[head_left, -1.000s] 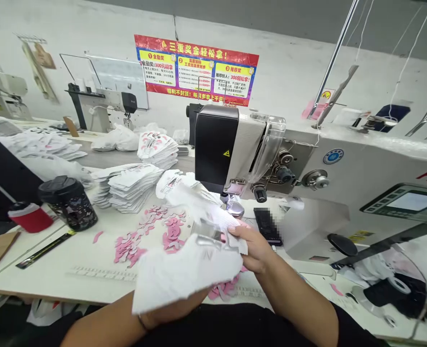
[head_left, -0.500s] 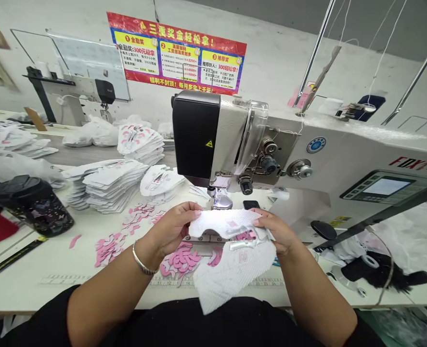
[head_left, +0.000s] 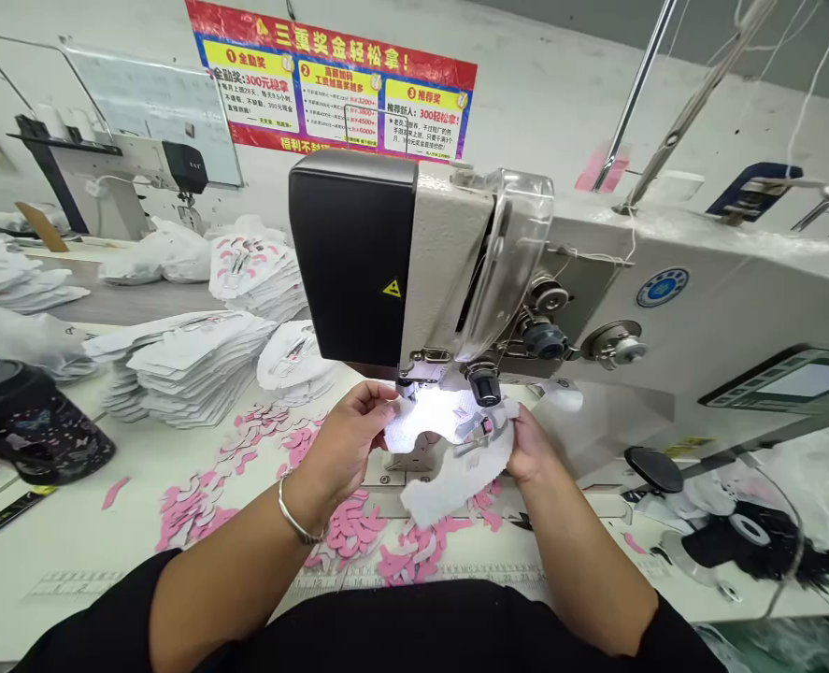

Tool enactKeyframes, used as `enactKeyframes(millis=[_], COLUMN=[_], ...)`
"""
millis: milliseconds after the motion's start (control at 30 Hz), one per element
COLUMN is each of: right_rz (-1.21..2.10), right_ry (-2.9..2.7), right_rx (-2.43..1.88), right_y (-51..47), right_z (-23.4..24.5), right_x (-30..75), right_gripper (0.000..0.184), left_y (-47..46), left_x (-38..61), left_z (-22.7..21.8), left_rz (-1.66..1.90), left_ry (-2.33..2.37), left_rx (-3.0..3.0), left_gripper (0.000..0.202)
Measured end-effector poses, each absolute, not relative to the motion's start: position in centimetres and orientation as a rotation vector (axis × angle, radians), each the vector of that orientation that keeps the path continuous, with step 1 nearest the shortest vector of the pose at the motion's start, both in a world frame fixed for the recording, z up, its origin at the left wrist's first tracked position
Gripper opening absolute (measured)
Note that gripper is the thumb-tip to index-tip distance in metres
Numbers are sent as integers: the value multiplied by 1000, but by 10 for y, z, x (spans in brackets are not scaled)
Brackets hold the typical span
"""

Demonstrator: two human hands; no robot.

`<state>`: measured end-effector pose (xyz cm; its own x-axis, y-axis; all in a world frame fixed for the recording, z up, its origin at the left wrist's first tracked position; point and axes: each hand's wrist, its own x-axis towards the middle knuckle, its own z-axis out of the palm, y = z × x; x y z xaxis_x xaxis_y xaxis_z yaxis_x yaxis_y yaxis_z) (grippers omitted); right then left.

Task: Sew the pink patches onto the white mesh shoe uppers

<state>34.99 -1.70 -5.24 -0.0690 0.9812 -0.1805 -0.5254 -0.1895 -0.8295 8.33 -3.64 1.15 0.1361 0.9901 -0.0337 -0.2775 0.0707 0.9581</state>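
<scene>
A white textured shoe upper (head_left: 449,467) is stretched between my two hands, under the head of a sewing machine (head_left: 456,271). My left hand (head_left: 354,435) pinches its left end, close to the needle area. The other end is gripped by my right hand (head_left: 530,444), whose fingers partly go behind the fabric. Bright lamp light washes out the upper's top edge, so the needle and presser foot are mostly hidden. Pink and white curved pieces (head_left: 350,528) lie loose on the table just below the upper.
Stacks of white shoe uppers (head_left: 196,365) stand at the left, behind a dark patterned tumbler (head_left: 35,421). A ruler strip (head_left: 308,586) runs along the table's front. On the right are a black thread spool (head_left: 719,547) and the machine's control panel (head_left: 785,383).
Both hands have carried the upper forward, up under the machine head. More pink pieces show below it, and the view has moved closer to the machine.
</scene>
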Motion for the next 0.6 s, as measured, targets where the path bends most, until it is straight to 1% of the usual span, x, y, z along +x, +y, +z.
enactKeyframes(millis=[167, 267, 333, 400, 467, 533, 600], right_rz=[1537, 1547, 1559, 1569, 1586, 1609, 1622], right_ry=[-649, -637, -650, -670, -687, -698, -710], right_rx=[-899, -939, -965, -982, -993, -1000, -998], right_y=[-32, -46, -56, -66, -77, -87, -97], right_z=[-76, -87, -93, -96, -97, -99, -102], right_x=[360, 366, 369, 370, 370, 369, 367], right_gripper=[28, 23, 20, 23, 27, 29, 28], left_y=[-38, -40, -42, -45, -51, -57, -63], left_x=[67, 52, 40, 26, 13, 2, -4], left_z=[5, 1, -6, -16, -30, -46, -61], left_rz=[1195, 1226, 1240, 1234, 1107, 850, 661], left_ry=[879, 865, 908, 1043, 1283, 1500, 1579], left_rx=[997, 982, 1013, 1113, 1369, 1681, 1872], left_gripper=[22, 21, 20, 20, 19, 20, 17])
